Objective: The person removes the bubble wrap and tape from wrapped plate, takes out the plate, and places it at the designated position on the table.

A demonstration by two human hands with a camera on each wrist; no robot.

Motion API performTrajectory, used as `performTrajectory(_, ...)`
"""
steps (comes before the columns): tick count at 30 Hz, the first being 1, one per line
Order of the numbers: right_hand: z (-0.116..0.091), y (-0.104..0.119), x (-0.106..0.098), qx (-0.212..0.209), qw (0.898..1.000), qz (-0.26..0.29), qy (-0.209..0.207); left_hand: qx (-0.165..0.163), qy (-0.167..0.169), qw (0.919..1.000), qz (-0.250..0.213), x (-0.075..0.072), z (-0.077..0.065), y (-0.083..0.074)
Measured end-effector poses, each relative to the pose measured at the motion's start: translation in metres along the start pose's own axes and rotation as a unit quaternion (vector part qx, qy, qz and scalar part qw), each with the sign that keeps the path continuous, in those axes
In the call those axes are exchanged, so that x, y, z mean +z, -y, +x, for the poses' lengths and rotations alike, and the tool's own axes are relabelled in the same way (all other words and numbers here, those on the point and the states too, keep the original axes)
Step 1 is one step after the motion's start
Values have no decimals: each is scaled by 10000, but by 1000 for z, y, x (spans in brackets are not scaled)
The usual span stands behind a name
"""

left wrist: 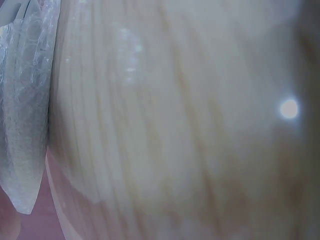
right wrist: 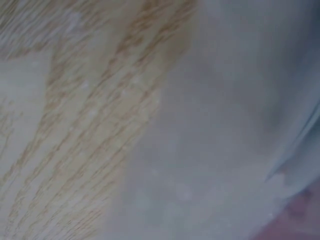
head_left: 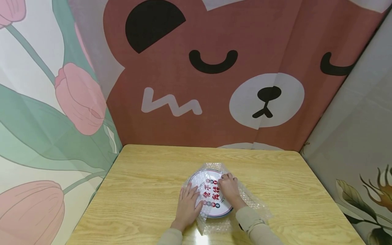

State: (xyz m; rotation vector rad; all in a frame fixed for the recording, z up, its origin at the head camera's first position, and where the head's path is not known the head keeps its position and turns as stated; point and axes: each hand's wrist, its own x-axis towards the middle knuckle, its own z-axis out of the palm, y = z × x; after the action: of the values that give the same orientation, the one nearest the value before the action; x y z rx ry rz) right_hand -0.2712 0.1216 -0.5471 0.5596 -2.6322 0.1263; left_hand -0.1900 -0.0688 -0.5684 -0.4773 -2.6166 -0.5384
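Note:
A round white plate (head_left: 216, 211) with red characters and small printed figures lies on the table in the head view. Rims layered under it suggest a stack. Clear bubble wrap (head_left: 251, 203) lies under and around it, and partly over its left side. My left hand (head_left: 187, 206) rests with spread fingers on the wrapped left side. At the upper right of the plate, my right hand (head_left: 229, 188) has curled fingers and seems to pinch the wrap; the fingertips are partly hidden. In the left wrist view the wrapped plate edge (left wrist: 25, 100) shows at the left.
The wood-grain table (head_left: 131, 190) extends around the plate on all sides. Behind it hangs a cloth (head_left: 171, 129) with a large brown bear face. Printed flower cloths flank the table on the left (head_left: 30, 143) and right (head_left: 358, 143).

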Motion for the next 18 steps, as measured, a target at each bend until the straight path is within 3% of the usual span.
performTrajectory(6,-1,-2,2,-123,9998,41,-171,12,-42,10000,9,0,0,0)
performTrajectory(18,-1,-2,0,-133,9998,71,-119,-2,-8,10000,-21,1,0,1)
